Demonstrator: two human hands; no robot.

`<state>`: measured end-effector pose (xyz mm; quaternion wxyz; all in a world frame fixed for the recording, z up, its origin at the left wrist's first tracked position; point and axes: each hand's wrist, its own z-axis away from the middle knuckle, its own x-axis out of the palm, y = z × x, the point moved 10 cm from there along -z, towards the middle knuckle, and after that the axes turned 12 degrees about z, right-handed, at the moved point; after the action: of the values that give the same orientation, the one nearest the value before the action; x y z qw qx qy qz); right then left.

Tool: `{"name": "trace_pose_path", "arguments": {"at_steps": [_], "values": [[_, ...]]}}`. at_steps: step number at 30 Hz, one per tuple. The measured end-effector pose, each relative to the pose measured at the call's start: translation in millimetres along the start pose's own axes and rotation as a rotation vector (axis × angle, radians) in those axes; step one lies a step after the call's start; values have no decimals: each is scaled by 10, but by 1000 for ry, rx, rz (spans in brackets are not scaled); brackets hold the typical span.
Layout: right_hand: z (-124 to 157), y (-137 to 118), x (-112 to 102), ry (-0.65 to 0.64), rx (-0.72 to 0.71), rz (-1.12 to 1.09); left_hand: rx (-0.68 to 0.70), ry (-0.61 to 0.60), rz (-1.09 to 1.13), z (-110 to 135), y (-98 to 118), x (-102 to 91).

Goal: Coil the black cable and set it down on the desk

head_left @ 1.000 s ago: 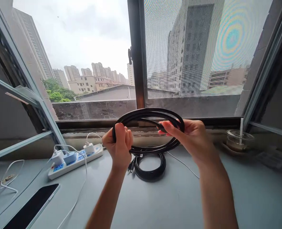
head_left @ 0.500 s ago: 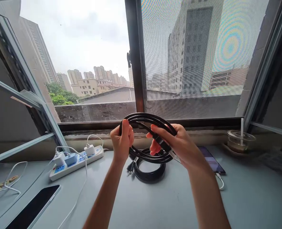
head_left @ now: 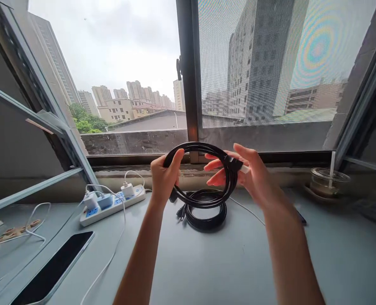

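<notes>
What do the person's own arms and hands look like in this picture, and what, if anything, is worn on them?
The left hand and right hand are bare. The left forearm and right forearm are uncovered as far as the picture shows. No ring, watch or bracelet can be seen, though parts of the hands are hidden.

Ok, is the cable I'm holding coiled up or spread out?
Coiled: the black cable curves round in several overlapping loops, gripped in your left hand.
</notes>
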<state>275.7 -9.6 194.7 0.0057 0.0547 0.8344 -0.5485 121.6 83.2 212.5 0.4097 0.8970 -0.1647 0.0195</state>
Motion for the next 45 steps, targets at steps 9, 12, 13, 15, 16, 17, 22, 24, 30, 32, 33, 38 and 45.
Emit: {"name": "trace_pose_path", "arguments": {"at_steps": [9,12,13,15,16,17,22,24,30,32,33,38,45], "values": [[218,-260,-264,358,-184,570,-286,-122,75,201,-324,306],[381,-467,-279,485,-266,680,-392,-213,219,296,-343,484],[420,-517,-274,508,-288,698,-423,-237,262,323,-323,522],[460,-570,-263,522,-314,709,-486,-275,332,366,-267,567],[465,-576,-264,522,-319,703,-510,-289,357,382,-232,576],[465,-572,-271,520,-321,693,-524,-298,375,391,-192,576],[455,-560,-298,503,-343,687,-512,-286,358,370,-40,491],[447,-584,-274,501,-380,751,-491,-253,286,334,-36,413],[123,-244,-322,553,-410,900,-552,-296,62,318,-298,306],[-86,100,-440,541,-300,815,-592,-345,-109,357,-459,283],[-172,258,-490,538,-258,803,-592,-358,-213,364,-531,259],[-475,1022,-582,366,-10,810,-443,-324,-626,268,-804,138],[-546,1870,-476,182,211,953,-622,-492,-935,466,-1658,1]]}}
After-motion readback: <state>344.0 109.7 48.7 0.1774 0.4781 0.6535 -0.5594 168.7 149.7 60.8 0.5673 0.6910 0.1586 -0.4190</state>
